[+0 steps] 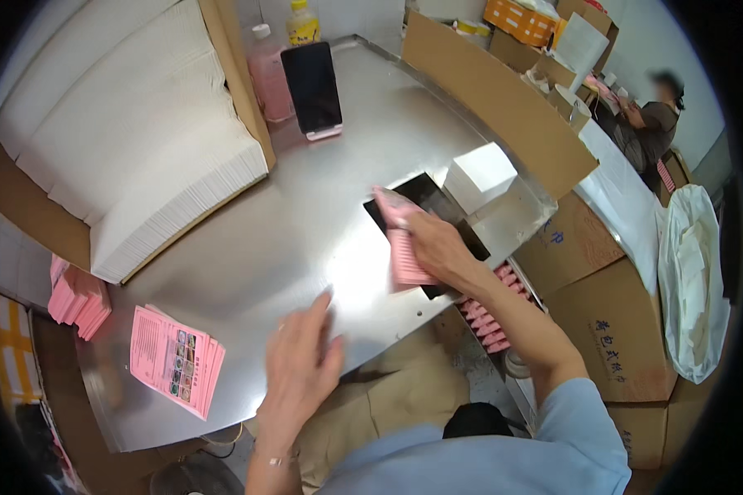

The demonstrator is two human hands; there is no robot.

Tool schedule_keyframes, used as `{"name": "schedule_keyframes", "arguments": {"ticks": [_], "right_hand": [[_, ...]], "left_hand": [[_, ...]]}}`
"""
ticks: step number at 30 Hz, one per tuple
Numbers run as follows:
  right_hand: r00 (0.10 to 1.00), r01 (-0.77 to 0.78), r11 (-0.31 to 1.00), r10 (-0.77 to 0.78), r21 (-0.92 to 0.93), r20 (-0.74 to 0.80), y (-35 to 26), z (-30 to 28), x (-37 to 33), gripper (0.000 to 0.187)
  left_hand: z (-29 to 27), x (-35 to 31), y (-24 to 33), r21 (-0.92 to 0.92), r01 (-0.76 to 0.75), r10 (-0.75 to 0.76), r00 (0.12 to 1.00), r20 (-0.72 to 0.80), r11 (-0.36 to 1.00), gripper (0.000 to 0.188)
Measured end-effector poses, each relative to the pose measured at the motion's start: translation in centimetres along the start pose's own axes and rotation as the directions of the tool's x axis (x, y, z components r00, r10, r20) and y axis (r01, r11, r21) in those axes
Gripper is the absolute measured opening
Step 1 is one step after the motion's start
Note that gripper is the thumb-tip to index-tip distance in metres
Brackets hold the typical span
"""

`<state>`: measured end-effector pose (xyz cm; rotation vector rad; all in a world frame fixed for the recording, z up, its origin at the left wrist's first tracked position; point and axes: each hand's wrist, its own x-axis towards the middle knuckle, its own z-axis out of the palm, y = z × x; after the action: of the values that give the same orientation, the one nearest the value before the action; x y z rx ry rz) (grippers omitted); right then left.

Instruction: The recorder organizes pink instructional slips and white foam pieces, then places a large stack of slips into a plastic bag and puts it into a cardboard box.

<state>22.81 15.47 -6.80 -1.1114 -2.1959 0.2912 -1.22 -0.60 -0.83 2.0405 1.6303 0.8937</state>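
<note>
My right hand is closed on a pink printed paper packet, over a dark rectangular opening in the metal table. Beside that opening stands a small white block of stacked paper. My left hand hovers near the table's front edge, fingers apart and slightly blurred, with nothing in it. To its left lies a stack of pink printed packets on the metal tabletop.
A large carton packed with white folded paper fills the left. More pink packets sit by it. At the back are a phone on a stand and bottles. Cartons stand right; another person sits beyond.
</note>
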Motion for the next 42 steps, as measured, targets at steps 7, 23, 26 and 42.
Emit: {"name": "schedule_keyframes", "arguments": {"ticks": [7, 23, 26, 42], "right_hand": [[0.976, 0.006, 0.896, -0.102, -0.443, -0.194, -3.5, -6.7, 0.3, 0.023], [0.940, 0.243, 0.934, -0.293, -0.263, -0.174, -0.9, -4.9, -1.2, 0.039], [0.743, 0.670, 0.742, -0.669, -0.028, 0.019, -10.8, -2.4, -6.1, 0.043], [0.966, -0.193, 0.669, 0.001, -0.718, -0.260, 3.8, -7.3, 1.3, 0.023]], "left_hand": [[-7.6, -7.8, -6.9, 0.406, 0.360, -0.050, 0.796, -0.603, 0.840, 0.022], [4.1, 2.3, 0.0, 0.067, -0.203, 0.194, 0.973, 0.128, 0.977, 0.054], [2.5, 1.9, 0.0, 0.213, -0.193, 0.189, 0.981, 0.041, 0.958, 0.071], [4.3, 2.6, 1.6, 0.516, 0.084, 0.027, 0.979, -0.204, 0.852, 0.060]]}}
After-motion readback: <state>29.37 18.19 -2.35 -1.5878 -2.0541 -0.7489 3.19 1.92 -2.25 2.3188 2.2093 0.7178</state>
